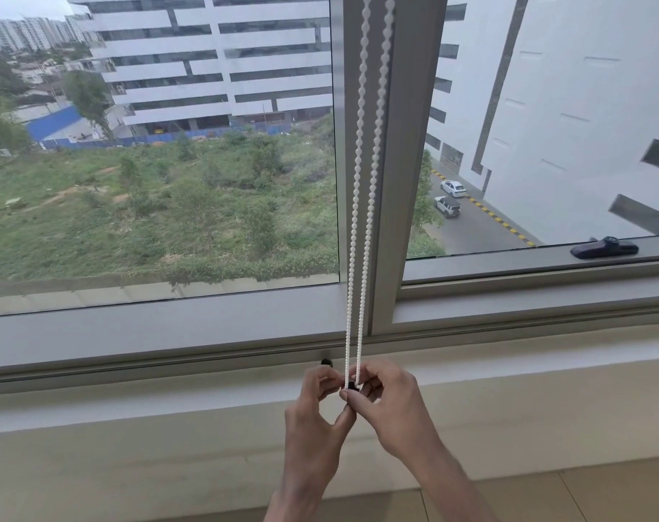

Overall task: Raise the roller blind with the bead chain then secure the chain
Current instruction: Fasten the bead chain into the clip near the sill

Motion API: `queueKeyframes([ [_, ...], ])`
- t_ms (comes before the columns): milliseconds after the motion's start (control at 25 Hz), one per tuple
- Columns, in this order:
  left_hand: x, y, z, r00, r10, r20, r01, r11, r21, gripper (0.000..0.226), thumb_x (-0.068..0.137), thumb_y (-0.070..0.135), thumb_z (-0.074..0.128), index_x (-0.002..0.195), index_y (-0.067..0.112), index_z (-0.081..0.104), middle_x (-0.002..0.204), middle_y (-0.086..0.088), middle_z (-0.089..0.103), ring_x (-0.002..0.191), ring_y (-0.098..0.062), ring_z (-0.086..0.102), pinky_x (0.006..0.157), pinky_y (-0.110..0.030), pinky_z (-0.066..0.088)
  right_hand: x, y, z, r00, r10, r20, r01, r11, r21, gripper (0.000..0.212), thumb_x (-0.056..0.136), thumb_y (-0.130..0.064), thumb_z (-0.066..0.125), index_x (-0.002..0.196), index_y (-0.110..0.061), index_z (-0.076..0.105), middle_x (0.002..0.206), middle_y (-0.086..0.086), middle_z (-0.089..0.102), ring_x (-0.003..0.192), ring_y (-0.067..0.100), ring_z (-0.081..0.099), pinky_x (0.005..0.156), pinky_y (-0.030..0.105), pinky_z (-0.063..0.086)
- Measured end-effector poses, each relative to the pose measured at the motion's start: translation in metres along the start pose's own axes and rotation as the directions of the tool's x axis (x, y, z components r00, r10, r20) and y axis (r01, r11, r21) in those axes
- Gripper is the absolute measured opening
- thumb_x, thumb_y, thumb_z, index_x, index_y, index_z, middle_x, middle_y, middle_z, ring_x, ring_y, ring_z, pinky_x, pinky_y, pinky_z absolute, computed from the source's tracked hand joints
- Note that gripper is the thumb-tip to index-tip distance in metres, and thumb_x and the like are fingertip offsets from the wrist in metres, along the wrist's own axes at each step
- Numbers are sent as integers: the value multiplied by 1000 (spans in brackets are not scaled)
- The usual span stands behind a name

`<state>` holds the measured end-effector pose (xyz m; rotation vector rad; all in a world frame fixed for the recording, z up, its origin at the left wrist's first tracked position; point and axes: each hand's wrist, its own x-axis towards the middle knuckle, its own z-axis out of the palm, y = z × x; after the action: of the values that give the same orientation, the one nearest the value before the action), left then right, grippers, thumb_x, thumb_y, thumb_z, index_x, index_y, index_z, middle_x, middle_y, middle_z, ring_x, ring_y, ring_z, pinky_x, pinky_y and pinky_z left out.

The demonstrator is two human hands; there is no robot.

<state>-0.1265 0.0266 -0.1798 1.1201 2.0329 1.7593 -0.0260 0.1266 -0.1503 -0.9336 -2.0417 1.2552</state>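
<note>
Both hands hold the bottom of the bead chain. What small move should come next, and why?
Probably shift the bead chain's bottom slightly left, onto the small black fitting on the window frame. The left hand and right hand pinch a black piece at its end, near that fitting but apart.

There are two hands, a left hand (pixel 312 416) and a right hand (pixel 392 405). One bead chain (pixel 354 220) hangs in two strands. One small black clip (pixel 352 386) sits at the chain's lower end, and one black fitting (pixel 326 362) shows on the window frame. The window has two panes, a left pane (pixel 158 163) and a right pane (pixel 565 107), with one upright post (pixel 407 145) between them and one dark handle (pixel 604 247). Outside stand two cars, a white car (pixel 453 188) and a second car (pixel 447 207).
</note>
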Motion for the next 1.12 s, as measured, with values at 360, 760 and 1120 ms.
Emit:
queueKeyframes([
  [360, 5, -5, 4, 997, 62, 43, -63, 998, 21, 53, 85, -2, 85, 114, 35, 60, 115, 28, 77, 105, -3, 78, 92, -11, 54, 16, -7, 2, 1000, 12, 1, -11, 971, -240, 11, 87, -21, 80, 95, -29, 82, 89, -3, 65, 83, 14, 68, 80, 37, 59],
  [760, 40, -79, 10, 981, -162, -111, 179, 970, 166, 45, 89, 4, 80, 126, 26, 69, 114, 17, 74, 107, -3, 69, 91, -28, 57, 44, 5, -9, 988, 145, -44, -142, 987, 78, 9, 84, -17, 86, 82, -26, 85, 75, 3, 76, 65, 11, 69, 75, 35, 62],
  [1120, 65, -111, 32, 968, -247, 44, 239, 961, 140, 16, 92, 4, 77, 93, 20, 72, 79, 1, 72, 76, -25, 64, 71, -35, 52, 55, 6, -16, 960, 280, 28, -261, 851, 455, 5, 88, -10, 81, 90, -7, 85, 86, 15, 83, 70, 19, 70, 71, 24, 60],
])
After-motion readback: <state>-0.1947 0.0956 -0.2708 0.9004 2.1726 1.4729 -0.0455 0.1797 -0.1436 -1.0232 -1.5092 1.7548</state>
